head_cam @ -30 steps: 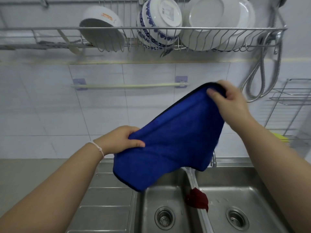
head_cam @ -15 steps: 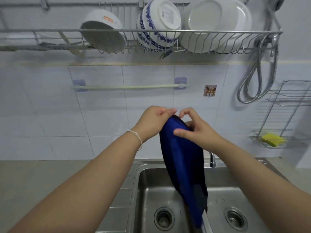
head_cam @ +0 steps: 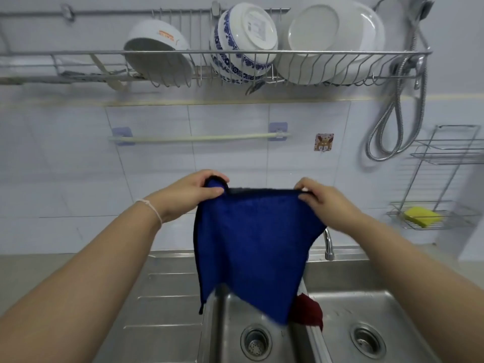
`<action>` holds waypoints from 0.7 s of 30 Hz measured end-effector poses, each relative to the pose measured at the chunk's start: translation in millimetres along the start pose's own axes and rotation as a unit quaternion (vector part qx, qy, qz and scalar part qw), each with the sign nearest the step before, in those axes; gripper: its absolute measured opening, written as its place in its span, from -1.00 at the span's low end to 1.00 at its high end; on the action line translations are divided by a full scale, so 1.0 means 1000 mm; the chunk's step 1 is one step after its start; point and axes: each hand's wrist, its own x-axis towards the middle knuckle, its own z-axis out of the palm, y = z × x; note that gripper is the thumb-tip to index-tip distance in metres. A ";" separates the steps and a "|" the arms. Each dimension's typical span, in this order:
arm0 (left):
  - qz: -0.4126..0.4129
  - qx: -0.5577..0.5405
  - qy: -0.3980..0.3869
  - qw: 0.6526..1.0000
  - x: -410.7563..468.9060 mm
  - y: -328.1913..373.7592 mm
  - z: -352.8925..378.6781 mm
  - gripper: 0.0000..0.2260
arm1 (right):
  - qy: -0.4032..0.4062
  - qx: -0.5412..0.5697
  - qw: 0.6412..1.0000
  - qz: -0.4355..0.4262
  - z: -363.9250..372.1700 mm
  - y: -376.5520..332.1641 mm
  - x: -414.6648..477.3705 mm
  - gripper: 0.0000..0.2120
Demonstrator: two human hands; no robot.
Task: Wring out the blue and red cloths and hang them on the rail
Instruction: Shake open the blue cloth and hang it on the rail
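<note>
The blue cloth (head_cam: 251, 247) hangs spread flat above the double sink, its top edge stretched level between my hands. My left hand (head_cam: 190, 192) pinches the top left corner and my right hand (head_cam: 318, 199) pinches the top right corner. The red cloth (head_cam: 309, 311) lies bunched on the divider between the two basins, partly hidden behind the blue cloth's lower edge. The pale rail (head_cam: 199, 138) runs across the tiled wall on two blue mounts, above and behind my hands, with nothing on it.
A steel sink (head_cam: 366, 297) with two drains lies below, its drainboard at the left. The tap (head_cam: 328, 244) stands behind the cloth's right side. A wire dish rack (head_cam: 235, 52) with bowls and plates hangs overhead. A hose (head_cam: 398, 113) and a corner shelf with a yellow sponge (head_cam: 421, 216) are at the right.
My hands, close together on the bunched hanging cloth half a second ago, have moved apart. The blue cloth is now spread flat between them.
</note>
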 end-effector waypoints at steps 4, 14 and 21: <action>0.169 0.023 0.238 0.956 -0.016 -0.009 -0.019 -0.76 | 0.136 -0.090 0.981 -0.101 -0.035 -0.030 0.010 -0.88; 0.097 0.166 0.258 0.947 -0.017 -0.058 -0.004 -0.86 | -0.016 -0.257 0.965 -0.053 0.006 0.000 0.020 -0.82; -0.036 0.370 0.136 0.918 -0.016 -0.091 -0.001 -0.85 | -0.042 -0.243 0.969 -0.022 0.060 0.011 -0.014 -0.79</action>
